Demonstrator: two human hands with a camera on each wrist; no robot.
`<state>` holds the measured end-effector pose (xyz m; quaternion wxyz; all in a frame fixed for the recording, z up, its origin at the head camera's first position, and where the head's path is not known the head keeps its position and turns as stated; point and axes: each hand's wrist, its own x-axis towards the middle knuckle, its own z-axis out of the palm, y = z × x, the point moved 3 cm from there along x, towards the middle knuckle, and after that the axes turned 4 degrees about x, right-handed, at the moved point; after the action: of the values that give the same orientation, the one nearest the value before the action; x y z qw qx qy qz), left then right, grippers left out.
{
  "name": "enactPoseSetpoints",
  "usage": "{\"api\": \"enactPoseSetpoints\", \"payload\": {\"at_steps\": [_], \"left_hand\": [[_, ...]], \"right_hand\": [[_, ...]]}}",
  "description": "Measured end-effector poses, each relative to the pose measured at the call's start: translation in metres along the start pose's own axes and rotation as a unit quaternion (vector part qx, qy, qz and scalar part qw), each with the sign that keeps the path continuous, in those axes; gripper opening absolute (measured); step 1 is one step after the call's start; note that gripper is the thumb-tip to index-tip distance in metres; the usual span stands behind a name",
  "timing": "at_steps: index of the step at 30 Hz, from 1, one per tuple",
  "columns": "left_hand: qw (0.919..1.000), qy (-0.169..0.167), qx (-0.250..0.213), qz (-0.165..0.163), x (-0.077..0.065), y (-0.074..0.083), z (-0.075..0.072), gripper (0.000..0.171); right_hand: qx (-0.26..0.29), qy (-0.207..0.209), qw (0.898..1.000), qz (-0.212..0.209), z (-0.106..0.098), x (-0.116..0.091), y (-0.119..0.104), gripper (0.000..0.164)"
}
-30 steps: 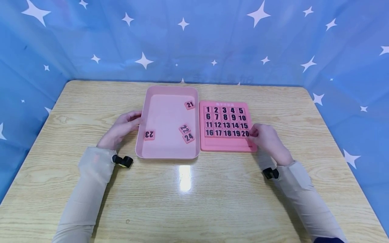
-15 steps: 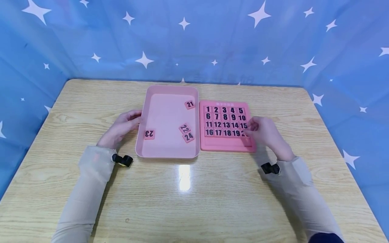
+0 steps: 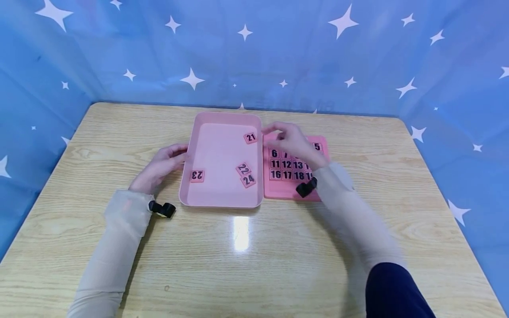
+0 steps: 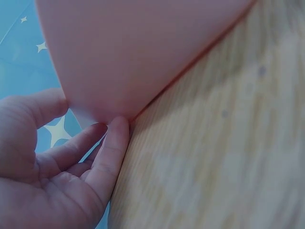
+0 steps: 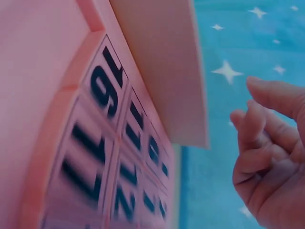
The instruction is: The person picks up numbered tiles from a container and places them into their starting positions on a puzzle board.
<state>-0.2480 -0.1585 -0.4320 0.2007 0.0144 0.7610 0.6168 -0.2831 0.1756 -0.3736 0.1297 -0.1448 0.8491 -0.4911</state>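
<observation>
My left hand (image 3: 161,165) rests against the left wall of a shallow pink tray (image 3: 212,201); in the left wrist view its fingertips touch the tray's outer wall. In the tray lie number tiles: tile 21 (image 3: 250,138) near the back right, tile 22 (image 3: 243,169) and tile 24 (image 3: 248,180) side by side, and tile 23 (image 3: 197,176) upside down at the left. My right hand (image 3: 290,139) hovers over the pink number board (image 3: 286,194), fingers at the tray's right rim. The right wrist view shows thumb and fingers apart with nothing between them. Hand and sleeve hide part of the board's tiles.
The tray and the board lie side by side on a wooden table (image 3: 199,269). A blue curtain (image 3: 222,57) with white stars hangs behind the table's back edge. A black wrist camera (image 3: 306,187) on my right arm overlaps the board's front.
My right hand has left tile 20 at the board's lower right corner and moved left and back across the board to the tray's rim. The left hand stays at the tray.
</observation>
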Motion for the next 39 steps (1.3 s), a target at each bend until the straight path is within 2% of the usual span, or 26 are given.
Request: {"api": "enactPoseSetpoints", "payload": {"at_steps": [5,11,16,20,27,39], "left_hand": [[1.0,0.0,0.002,-0.001,0.0,0.0,0.001,0.051],[1.0,-0.001,0.007,0.004,0.0,0.002,0.0,0.05],[0.9999,-0.001,0.011,0.005,0.0,0.003,0.0,0.05],[0.9999,0.001,0.012,0.004,0.001,0.002,0.0,0.049],[0.9999,0.004,0.01,0.006,0.001,0.0,0.001,0.049],[1.0,0.001,0.005,0.002,0.0,0.0,0.001,0.051]], "right_hand": [[0.0,-0.012,1.0,0.005,0.017,0.03,0.002,0.032],[-0.028,-0.021,0.999,0.009,0.026,0.048,0.001,0.033],[-0.049,-0.037,0.997,0.037,0.029,0.055,0.001,0.036],[-0.099,-0.043,0.993,0.039,0.031,0.059,-0.001,0.04],[-0.186,-0.048,0.98,0.046,0.034,0.063,-0.002,0.042],[-0.234,-0.046,0.971,0.021,0.039,0.07,0.002,0.032]]}}
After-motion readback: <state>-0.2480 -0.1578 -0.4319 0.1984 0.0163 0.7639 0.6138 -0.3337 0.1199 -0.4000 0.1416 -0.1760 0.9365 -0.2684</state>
